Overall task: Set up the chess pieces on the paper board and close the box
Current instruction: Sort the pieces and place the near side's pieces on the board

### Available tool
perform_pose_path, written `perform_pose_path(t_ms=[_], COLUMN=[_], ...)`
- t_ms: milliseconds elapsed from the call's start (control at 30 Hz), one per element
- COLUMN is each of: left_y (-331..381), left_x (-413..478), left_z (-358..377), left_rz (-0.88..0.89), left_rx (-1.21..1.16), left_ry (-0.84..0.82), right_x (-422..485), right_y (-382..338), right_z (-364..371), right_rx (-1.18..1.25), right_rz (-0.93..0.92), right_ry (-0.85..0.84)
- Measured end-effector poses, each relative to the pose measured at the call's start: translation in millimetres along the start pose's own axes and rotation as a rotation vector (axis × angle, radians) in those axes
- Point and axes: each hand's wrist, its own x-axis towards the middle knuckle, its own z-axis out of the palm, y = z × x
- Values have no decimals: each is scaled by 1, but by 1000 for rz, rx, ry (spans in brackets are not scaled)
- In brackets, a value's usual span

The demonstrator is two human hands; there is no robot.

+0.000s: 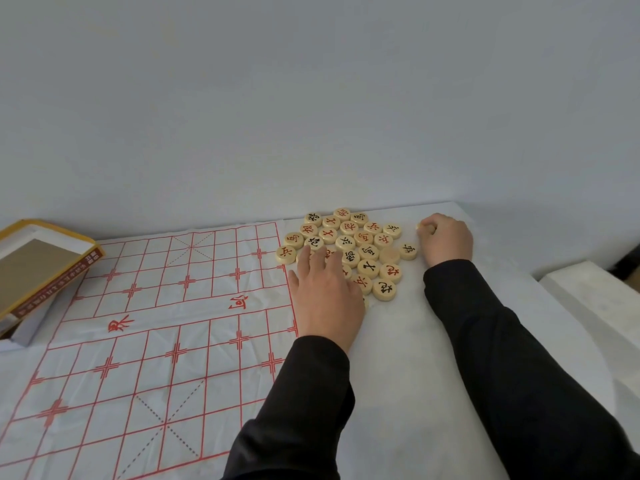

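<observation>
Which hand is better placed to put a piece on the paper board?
Probably the left hand: it rests on the pieces just beside the board. The right hand grips one piece, but on their far side.

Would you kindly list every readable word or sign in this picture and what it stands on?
"河": red, on the paper board.
"界": red, turned sideways, same board.
"兵": red, probably, on the leftmost piece.
Other chess pieces: one red or black character each, turned away, not safely readable.
Box side: row of print, too blurred to read.
</observation>
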Motion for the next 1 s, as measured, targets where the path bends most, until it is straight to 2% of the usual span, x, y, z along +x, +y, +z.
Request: perform_pose_path(t_ms=[100, 300, 500, 667, 867, 1000], left_y=[1, -2, -2, -4, -9, -16], left_x=[-1, 2, 1, 2, 4, 7], left_z=[0, -2, 1, 0, -6, -12], left_rz=[5, 8, 3, -4, -159, -303], left_rx=[10, -14, -2, 29, 18, -22], left_ry=[-4, 48, 28, 20, 17, 6], right_x=[1, 8, 17, 17, 10, 12], right_y=[-3, -15, -24, -28, -17, -29], right_z=[0, 5, 9, 14, -3, -1], right_rx=[39, 346, 297, 325, 703, 641], right_rz=[31, 101, 49, -110, 109, 67], right_ry=[22, 48, 125, -57, -13, -215])
